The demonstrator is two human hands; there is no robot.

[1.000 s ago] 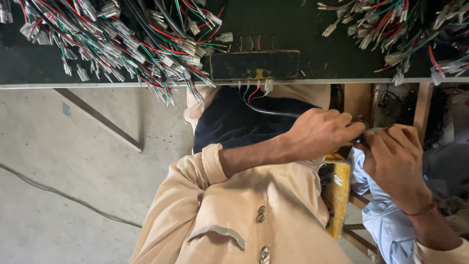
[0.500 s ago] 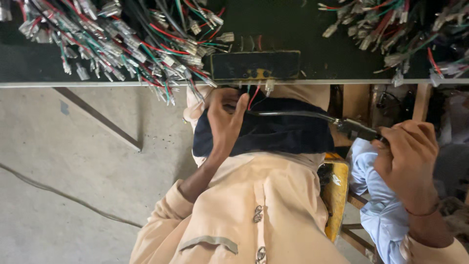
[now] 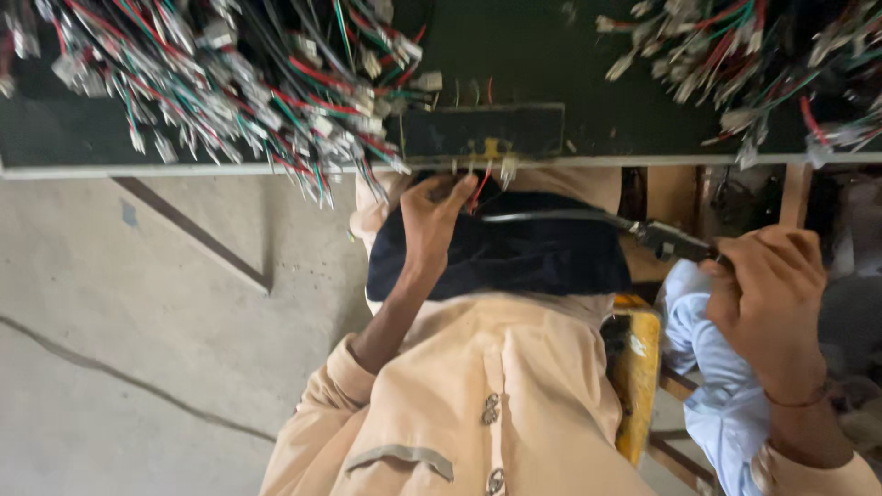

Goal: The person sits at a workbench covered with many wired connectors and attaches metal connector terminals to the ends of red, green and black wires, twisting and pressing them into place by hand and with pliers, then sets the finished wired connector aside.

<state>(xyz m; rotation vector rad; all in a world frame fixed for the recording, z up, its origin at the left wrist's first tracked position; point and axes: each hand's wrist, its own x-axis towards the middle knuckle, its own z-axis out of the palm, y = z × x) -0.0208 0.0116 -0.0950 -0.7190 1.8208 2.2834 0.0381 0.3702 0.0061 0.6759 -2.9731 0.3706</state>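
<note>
counter: dark, across 12 o'clock, wire bundles at 11 and 1.
wires: big heap, connectors hang over the edge.
cloth: dark, on lap, centre.
right hand: 3 o'clock, clamped on tool, cable runs toward 12.
left hand: a second ago beside right hand; now up at counter edge, fingers closing on loose wire ends, likely picking the next piece.

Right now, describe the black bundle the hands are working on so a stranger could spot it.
Start at the dark green board along the top. Below its middle, a thin black wrapped cable runs level from the left hand to the right hand. Unlike the loose coloured wire heaps, it is one plain black strand.
</note>
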